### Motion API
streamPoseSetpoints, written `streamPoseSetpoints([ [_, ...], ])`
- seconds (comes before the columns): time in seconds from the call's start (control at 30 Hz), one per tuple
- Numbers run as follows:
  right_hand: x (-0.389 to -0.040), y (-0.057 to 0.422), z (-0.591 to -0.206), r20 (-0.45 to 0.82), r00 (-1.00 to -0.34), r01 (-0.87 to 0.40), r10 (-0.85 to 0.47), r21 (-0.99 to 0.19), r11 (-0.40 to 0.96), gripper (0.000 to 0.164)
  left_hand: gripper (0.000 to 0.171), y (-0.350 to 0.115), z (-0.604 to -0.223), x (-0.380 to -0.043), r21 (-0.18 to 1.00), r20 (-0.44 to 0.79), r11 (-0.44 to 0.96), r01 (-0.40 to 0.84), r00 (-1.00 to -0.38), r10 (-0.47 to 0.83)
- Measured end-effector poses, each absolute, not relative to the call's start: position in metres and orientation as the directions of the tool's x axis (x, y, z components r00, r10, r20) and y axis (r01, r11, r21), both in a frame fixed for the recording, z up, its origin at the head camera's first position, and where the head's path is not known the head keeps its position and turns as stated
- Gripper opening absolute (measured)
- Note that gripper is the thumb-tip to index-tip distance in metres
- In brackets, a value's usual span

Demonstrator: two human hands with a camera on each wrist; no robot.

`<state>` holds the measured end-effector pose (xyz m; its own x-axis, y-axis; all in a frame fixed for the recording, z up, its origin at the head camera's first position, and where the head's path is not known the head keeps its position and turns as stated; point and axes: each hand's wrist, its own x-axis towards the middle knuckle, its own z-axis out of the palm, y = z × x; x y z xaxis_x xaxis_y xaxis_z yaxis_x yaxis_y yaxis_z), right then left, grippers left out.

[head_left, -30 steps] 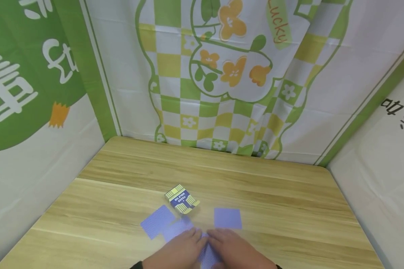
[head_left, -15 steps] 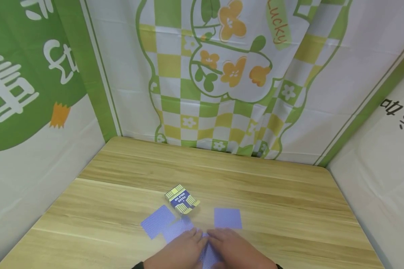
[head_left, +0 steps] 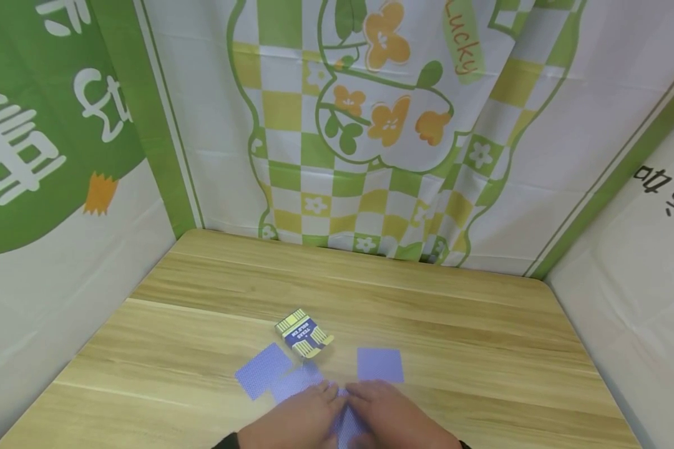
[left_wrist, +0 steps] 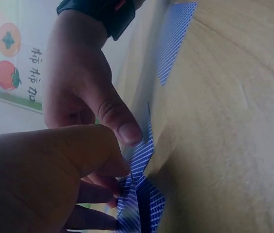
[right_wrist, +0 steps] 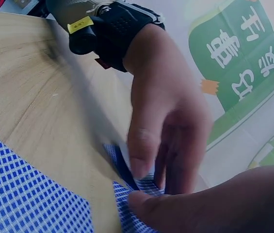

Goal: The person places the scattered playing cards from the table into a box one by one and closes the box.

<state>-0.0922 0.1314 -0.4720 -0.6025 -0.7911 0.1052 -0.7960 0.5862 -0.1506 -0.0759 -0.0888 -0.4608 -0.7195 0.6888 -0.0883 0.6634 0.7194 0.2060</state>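
Note:
In the head view my left hand (head_left: 297,416) and right hand (head_left: 397,416) meet at the front of the table, fingertips almost together. Between them stand blue-checked playing cards (head_left: 348,430), tilted toward each other. In the left wrist view my left thumb and fingers pinch one tilted card (left_wrist: 128,211), while the right hand (left_wrist: 81,77) pinches another card (left_wrist: 144,153) by its edge. The right wrist view shows the left hand (right_wrist: 170,107) and right hand (right_wrist: 219,206) with their thumbs on the slanted cards (right_wrist: 127,204). The hands hide how the lower edges stand.
A Texas Hold'em card box (head_left: 303,333) lies beyond the hands on the wooden table (head_left: 483,349). Face-down cards lie at left (head_left: 264,371), close by the left hand (head_left: 296,381), and at right (head_left: 380,365). Printed cloth (head_left: 365,187) hangs behind the table.

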Motion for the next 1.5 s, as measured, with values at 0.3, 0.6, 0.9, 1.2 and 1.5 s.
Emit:
streamPoseSetpoints([
  [0.3, -0.093, 0.117, -0.488, 0.269, -0.686, -0.726, -0.676, -0.201, 0.657, 0.048, 0.039, -0.097, -0.458, -0.076, 0.496, -0.046, 0.681, 0.538, -0.767, 0.640],
  [0.6, -0.094, 0.119, -0.480, 0.163, -0.686, -0.725, -0.709, -0.237, 0.647, 0.056, 0.069, -0.093, -0.465, -0.074, 0.210, -0.061, 0.712, 0.670, -0.718, 0.694],
  [0.9, -0.094, 0.123, -0.470, 0.215, -0.633, -0.773, -0.744, -0.244, 0.586, 0.049, 0.047, -0.090, -0.467, -0.077, 0.095, 0.051, 0.645, 0.759, -0.650, 0.758],
  [1.2, -0.093, 0.122, -0.467, 0.143, -0.665, -0.729, -0.733, -0.336, 0.596, 0.043, 0.026, -0.094, -0.461, -0.082, 0.297, 0.117, 0.614, 0.731, -0.667, 0.736],
  [1.5, -0.094, 0.116, -0.477, 0.128, -0.744, -0.596, -0.656, -0.572, 0.564, 0.042, 0.032, -0.095, -0.459, -0.082, 0.433, 0.125, 0.635, 0.640, -0.741, 0.660],
])
